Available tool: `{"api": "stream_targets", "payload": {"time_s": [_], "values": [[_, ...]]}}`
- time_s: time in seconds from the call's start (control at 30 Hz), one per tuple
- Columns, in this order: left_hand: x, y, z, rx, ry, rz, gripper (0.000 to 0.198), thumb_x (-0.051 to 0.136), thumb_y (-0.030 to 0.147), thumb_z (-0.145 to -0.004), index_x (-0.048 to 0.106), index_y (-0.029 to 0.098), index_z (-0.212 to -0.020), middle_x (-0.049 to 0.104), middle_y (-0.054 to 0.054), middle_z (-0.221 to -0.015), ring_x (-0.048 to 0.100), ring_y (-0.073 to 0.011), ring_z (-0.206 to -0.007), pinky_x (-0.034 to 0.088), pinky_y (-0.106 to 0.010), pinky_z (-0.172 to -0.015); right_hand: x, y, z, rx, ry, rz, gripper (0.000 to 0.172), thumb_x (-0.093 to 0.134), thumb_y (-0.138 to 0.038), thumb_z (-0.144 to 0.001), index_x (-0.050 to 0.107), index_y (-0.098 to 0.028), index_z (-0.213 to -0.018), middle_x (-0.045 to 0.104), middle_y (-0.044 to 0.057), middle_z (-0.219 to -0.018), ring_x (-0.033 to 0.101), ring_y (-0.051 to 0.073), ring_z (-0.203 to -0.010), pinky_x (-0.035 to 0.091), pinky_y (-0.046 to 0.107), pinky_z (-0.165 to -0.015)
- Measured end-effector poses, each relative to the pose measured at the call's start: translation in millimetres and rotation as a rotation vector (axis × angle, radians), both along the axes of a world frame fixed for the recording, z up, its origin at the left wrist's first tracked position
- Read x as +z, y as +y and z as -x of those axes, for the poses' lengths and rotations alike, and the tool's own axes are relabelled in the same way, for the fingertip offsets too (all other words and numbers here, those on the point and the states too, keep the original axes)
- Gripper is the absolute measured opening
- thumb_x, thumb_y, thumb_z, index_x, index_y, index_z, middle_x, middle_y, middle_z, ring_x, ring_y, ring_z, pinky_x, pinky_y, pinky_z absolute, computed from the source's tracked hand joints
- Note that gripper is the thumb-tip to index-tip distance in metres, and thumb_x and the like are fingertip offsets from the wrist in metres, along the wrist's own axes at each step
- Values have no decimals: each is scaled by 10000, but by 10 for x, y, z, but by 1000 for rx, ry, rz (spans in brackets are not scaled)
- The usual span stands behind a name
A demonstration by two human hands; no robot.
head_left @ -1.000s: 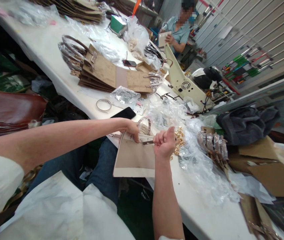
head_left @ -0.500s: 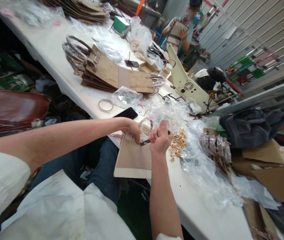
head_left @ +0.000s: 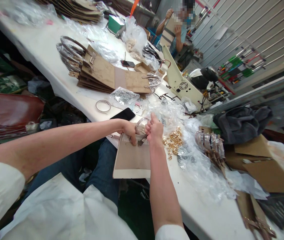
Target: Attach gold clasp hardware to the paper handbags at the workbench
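A beige bag panel (head_left: 132, 158) lies at the table's front edge, overhanging it a little. My left hand (head_left: 129, 130) grips its upper edge, thumb and fingers pressed on it. My right hand (head_left: 154, 129) is closed in a fist, thumb up, around a dark metal hand tool (head_left: 142, 140). Its tip touches the panel just right of my left fingers; the rest is hidden in the fist. A plastic-wrapped handle loop (head_left: 140, 125) rises behind the panel between my hands. Small gold metal fittings (head_left: 174, 141) lie heaped right of my right hand.
A black phone (head_left: 123, 114) and a ring-shaped roll (head_left: 103, 106) lie beyond my left forearm. Stacked brown bag pieces (head_left: 104, 73) stand further back. Clear plastic (head_left: 199, 170) and a cardboard box (head_left: 264, 160) are at right. Across the table, a person (head_left: 174, 33) holds a panel.
My right fist has shifted left and slightly up, closer to my left hand, with the tool tip more upright on the panel. The view has swung a little to the right.
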State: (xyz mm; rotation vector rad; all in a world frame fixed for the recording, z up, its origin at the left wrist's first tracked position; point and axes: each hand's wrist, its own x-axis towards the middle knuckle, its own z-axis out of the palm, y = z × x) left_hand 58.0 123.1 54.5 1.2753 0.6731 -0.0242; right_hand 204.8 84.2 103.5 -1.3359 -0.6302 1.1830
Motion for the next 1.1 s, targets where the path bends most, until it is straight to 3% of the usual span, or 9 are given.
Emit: {"api": "stream_targets", "payload": {"time_s": [0.2, 0.4, 0.63, 0.93, 1.1], "values": [[-51, 109, 4, -89, 133, 113, 596, 1001, 201, -385, 805, 195, -948, 820, -99, -936, 786, -363, -935, 675, -373, -666, 223, -624, 19, -51, -138, -495, 730, 745, -608, -987, 312, -218, -547, 261, -78, -480, 244, 61, -378, 207, 225, -358], [-113, 137, -12, -91, 105, 119, 576, 986, 220, -430, 795, 186, -972, 825, -103, -965, 788, -367, -976, 688, -386, -734, 85, -758, 225, -103, -284, -661, 692, 696, -521, -1068, 346, -214, -557, 304, -65, -503, 297, 73, -395, 256, 241, -391], [-133, 136, -46, -30, 166, 45, 565, 955, 166, -465, 770, 166, -999, 821, -130, -1012, 788, -371, -958, 680, -386, -704, -72, -680, 277, -124, -372, -584, 673, 691, -536, -1068, 385, -221, -559, 344, -69, -496, 362, 81, -394, 310, 247, -392], [-54, 107, -25, -94, 155, 63, 658, 956, 199, -464, 781, 183, -1098, 828, -128, -1045, 785, -392, -1006, 691, -409, -747, 254, -352, 63, -93, -191, -371, 732, 729, -668, -973, 292, -245, -565, 248, -100, -464, 245, 62, -346, 190, 227, -318], [-41, 82, -44, -19, 166, 43, 632, 966, 158, -449, 766, 190, -1049, 825, -107, -1021, 785, -372, -983, 686, -403, -770, 215, -86, 76, 19, -178, -221, 711, 774, -654, -934, 322, -244, -569, 286, -97, -465, 267, 57, -343, 172, 221, -310]]}}
